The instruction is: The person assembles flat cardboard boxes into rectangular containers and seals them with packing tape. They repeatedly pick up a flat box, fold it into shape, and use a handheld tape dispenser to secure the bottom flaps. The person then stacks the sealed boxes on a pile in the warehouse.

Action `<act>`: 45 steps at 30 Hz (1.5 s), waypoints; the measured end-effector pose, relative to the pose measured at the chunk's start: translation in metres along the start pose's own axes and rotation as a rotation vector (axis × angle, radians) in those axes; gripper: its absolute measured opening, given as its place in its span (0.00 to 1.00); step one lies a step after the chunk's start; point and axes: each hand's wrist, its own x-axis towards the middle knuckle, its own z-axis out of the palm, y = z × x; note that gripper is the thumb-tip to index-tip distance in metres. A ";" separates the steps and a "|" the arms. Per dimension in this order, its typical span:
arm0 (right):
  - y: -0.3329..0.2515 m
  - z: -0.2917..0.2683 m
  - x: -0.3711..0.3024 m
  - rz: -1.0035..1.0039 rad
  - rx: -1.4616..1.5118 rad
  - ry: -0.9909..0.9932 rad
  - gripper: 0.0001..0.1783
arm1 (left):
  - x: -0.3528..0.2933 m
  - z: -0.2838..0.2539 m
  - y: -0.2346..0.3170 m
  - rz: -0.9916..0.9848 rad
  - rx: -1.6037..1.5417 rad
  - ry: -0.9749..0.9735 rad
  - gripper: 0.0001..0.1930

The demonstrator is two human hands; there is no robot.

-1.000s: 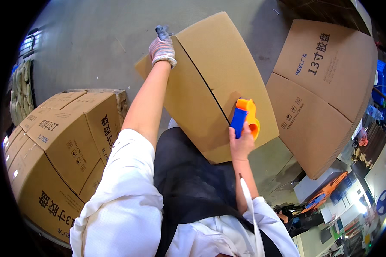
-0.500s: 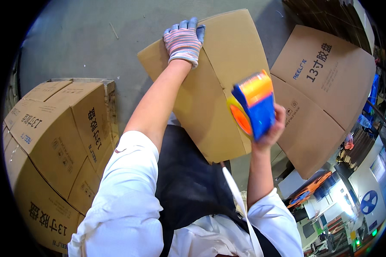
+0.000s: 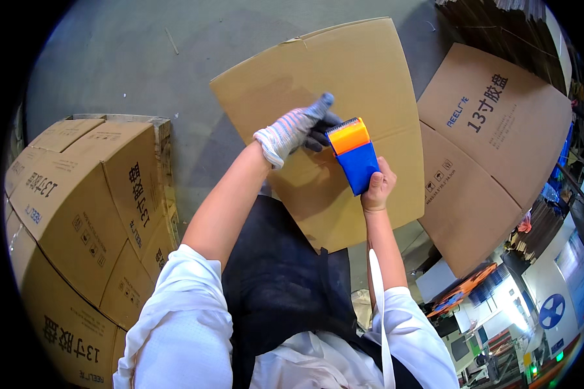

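Note:
A plain brown cardboard box (image 3: 376, 84) stands in front of me, its flaps closed over the top and a seam running across. My bare right hand (image 3: 379, 187) grips a blue tape dispenser (image 3: 358, 165) with an orange front and a toothed edge, held above the box. Beside the dispenser's toothed end is my left hand (image 3: 297, 131), in a striped knit glove with grey fingertips. Its thumb and fingers are apart with nothing seen between them. Whether the fingertips touch the dispenser is hard to tell.
Printed cartons (image 3: 78, 188) are stacked on a wooden pallet (image 3: 165, 155) at left. Another printed cardboard box (image 3: 480, 123) is at right, with a bundle of flat cardboard (image 3: 506, 39) behind it. Machinery (image 3: 493, 318) fills the lower right. Grey floor (image 3: 194, 71) lies beyond the box.
My left hand has left the far edge of the box and come nearer, toward the dispenser. My right hand has moved left with the tape dispenser and turned it. The box now sits slightly further right.

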 end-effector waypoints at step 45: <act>-0.058 0.046 0.063 0.417 -0.101 -0.139 0.24 | 0.120 -0.128 0.145 0.089 1.748 0.372 0.20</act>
